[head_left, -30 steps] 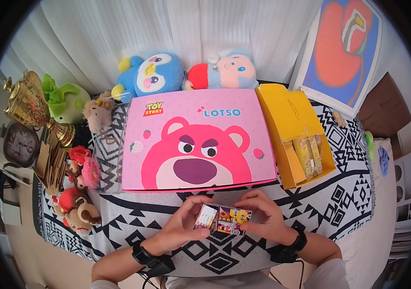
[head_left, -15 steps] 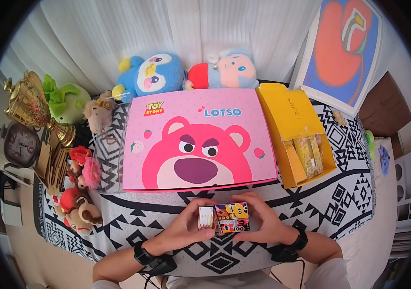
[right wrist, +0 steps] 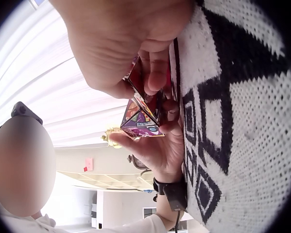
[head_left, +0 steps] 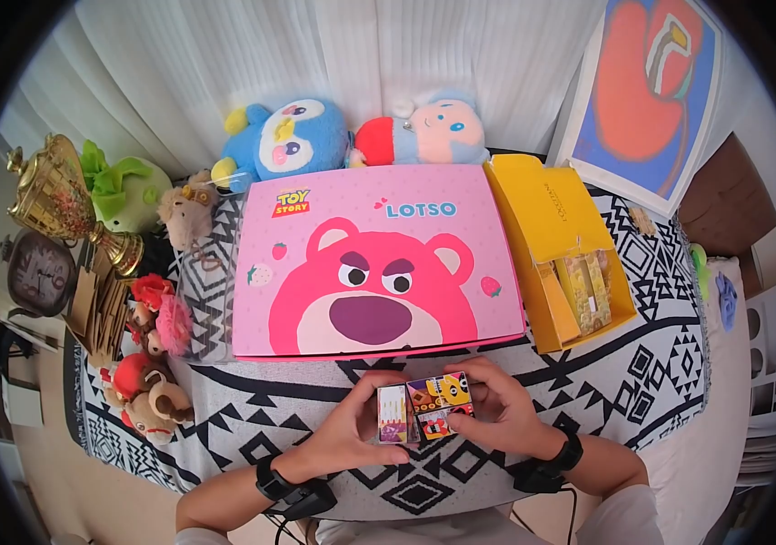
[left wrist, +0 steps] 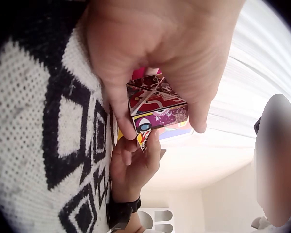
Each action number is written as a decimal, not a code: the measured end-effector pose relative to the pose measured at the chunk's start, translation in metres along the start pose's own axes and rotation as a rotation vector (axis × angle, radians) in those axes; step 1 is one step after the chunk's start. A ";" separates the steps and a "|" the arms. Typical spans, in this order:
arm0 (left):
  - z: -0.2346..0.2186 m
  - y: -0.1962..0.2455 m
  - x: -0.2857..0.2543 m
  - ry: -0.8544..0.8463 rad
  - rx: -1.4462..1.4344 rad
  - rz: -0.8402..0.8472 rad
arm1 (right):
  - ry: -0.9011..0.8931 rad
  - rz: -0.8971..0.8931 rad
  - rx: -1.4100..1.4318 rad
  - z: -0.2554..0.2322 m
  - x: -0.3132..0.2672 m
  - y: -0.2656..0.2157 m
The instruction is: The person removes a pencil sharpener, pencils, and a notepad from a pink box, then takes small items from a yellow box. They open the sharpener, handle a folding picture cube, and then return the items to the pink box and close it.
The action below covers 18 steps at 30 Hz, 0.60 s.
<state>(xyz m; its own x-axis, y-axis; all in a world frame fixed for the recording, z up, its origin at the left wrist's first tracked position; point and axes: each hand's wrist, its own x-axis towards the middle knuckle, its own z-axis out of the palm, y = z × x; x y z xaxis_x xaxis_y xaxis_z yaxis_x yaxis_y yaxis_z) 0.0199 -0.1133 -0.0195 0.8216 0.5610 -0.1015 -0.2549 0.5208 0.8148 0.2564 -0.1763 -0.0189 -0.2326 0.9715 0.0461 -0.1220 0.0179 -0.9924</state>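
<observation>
A small folding picture cube (head_left: 441, 395) with colourful cartoon prints is held between both hands just in front of the pink box. Its left part shows a white face with a purple lower edge, and its right part leans at an angle to it. My left hand (head_left: 347, 431) grips the left part, thumb along the near edge and fingers behind. The right hand (head_left: 508, 420) pinches the other part, with its thumb on the printed face. Slanted red and purple faces of the cube (left wrist: 161, 116) show in the left wrist view. In the right wrist view, fingers partly cover the cube (right wrist: 138, 119).
A large pink bear box (head_left: 370, 263) lies ahead on the patterned cloth (head_left: 406, 477). An open yellow box (head_left: 547, 213) with small packages stands right of it. Plush toys (head_left: 293, 145) sit behind; a gold trophy (head_left: 52, 186), a clock (head_left: 40, 271) and more plush toys (head_left: 147, 400) line the left.
The cube's two parts have turned against each other. Its right part now tilts up to the right, a gap shows between them, and the right thumb has moved onto the printed face.
</observation>
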 end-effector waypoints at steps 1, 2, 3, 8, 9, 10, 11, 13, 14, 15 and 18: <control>0.001 0.001 0.000 0.000 0.000 0.000 | -0.004 0.031 -0.010 0.000 0.000 -0.001; 0.003 0.002 -0.001 0.004 0.046 -0.030 | -0.003 0.031 -0.010 0.000 0.000 -0.002; 0.003 0.002 -0.001 0.009 0.092 -0.059 | -0.004 0.025 -0.021 0.000 0.000 -0.003; 0.001 -0.003 -0.002 0.063 0.135 -0.024 | 0.007 -0.005 0.011 0.001 0.002 -0.004; 0.003 -0.002 -0.003 0.093 0.079 -0.043 | 0.020 0.019 0.061 0.003 0.002 -0.007; 0.004 0.000 -0.003 0.093 0.079 -0.044 | 0.032 0.043 0.111 0.004 0.002 -0.009; 0.004 0.003 -0.003 0.102 0.069 -0.042 | 0.032 0.043 0.111 0.004 0.002 -0.008; 0.004 0.004 -0.004 0.111 0.060 -0.041 | 0.003 0.023 0.098 0.003 0.000 -0.006; 0.004 0.003 -0.004 0.121 0.072 -0.030 | 0.003 0.024 0.098 0.003 0.000 -0.004; 0.003 0.001 -0.005 0.131 0.085 -0.018 | -0.008 -0.004 0.096 0.002 0.000 -0.002; 0.002 -0.002 -0.006 0.103 0.148 0.035 | -0.014 -0.021 0.106 0.004 0.000 -0.003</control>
<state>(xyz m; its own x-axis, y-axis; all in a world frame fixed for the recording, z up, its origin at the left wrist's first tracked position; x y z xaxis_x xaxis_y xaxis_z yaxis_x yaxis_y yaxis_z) 0.0166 -0.1187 -0.0196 0.7553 0.6436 -0.1236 -0.1981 0.4040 0.8930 0.2527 -0.1772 -0.0155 -0.2424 0.9677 0.0693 -0.2285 0.0125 -0.9735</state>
